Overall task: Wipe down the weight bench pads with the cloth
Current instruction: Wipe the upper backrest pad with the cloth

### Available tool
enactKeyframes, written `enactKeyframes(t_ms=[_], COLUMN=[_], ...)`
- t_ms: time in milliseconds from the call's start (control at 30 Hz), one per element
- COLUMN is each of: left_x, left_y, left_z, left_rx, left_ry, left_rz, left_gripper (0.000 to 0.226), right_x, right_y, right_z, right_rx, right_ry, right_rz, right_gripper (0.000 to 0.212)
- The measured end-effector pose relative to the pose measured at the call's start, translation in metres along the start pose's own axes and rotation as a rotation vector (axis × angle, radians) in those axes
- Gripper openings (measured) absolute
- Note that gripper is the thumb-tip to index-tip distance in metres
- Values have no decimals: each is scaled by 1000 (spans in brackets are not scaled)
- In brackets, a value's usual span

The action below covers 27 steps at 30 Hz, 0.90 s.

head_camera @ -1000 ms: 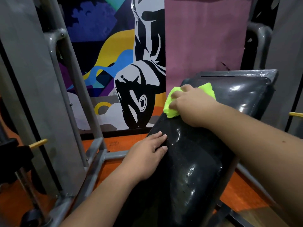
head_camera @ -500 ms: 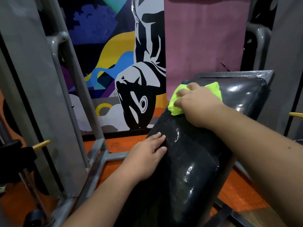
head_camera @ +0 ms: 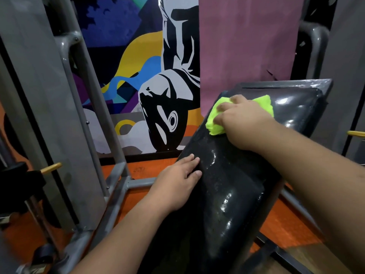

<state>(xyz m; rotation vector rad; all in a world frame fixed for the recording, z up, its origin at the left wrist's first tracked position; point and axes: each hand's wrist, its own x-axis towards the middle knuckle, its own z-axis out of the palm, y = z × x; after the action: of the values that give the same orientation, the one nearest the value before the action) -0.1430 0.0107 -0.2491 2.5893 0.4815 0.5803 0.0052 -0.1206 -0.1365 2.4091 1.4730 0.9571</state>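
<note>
Cloth [head_camera: 215, 123] slid further toward pad [head_camera: 227, 194] top edge.

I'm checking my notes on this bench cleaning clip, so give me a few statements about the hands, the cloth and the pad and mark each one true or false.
1. The right hand presses a bright green cloth on the black pad. True.
2. The left hand holds a spray bottle. False: it lies flat on the pad's left edge, holding nothing.
3. The cloth is near the pad's far upper end. True.
4. The pad is dull and matte all over. False: it shows glossy highlights.
5. The floor beneath the bench is orange. True.
</note>
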Motion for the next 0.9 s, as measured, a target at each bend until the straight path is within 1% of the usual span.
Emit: enactKeyframes(t_ms=[100, 167, 233, 300, 367, 433, 500, 567, 633, 700, 767, 833, 900], left_x=[1, 0, -1, 0, 0, 0, -1, -1, -2, -3, -4, -4, -4], left_y=[0, 1, 1, -1, -2, -2, -3, -3, -3, -1, -2, -3, -4], left_z=[0, 0, 0, 0, -1, -1, 0, 0, -1, 0, 0, 0, -1], left_rx=[-7, -21, -15, -14, -21, -30, -20, -9, -16, -23, -7, 6, -4], left_ry=[5, 3, 9, 10, 0, 1, 7, 10, 4, 0, -6, -9, -18], left_rz=[5, 8, -1, -8, -5, -1, -11, -13, -2, 5, -13, -22, -13], left_gripper=[47, 47, 48, 48, 46, 46, 47, 48, 47, 47, 48, 49, 48], right_x=[-9, -16, -11, -8, -16, -21, -17, -16, -24, -30, -25, -22, -29], right_y=[3, 14, 8, -3, 3, 14, 6, -6, 0, 12, 6, -3, 6], right_z=[10, 9, 4, 4, 10, 9, 4, 6, 14, 11, 6, 7, 11], right_rx=[-21, 52, 30, -23, -4, 60, 36, -23, 8, 94, 50, -5, 55], right_ry=[22, 50, 59, 45, 50, 67, 76, 79, 77, 85, 86, 81, 61], right_rz=[-55, 9, 62, 21, -28, 16, 56, 10, -41, 6, 49, 2, -62], right_gripper=[43, 44, 43, 42, 43, 44, 42, 40, 43, 47, 45, 43, 47])
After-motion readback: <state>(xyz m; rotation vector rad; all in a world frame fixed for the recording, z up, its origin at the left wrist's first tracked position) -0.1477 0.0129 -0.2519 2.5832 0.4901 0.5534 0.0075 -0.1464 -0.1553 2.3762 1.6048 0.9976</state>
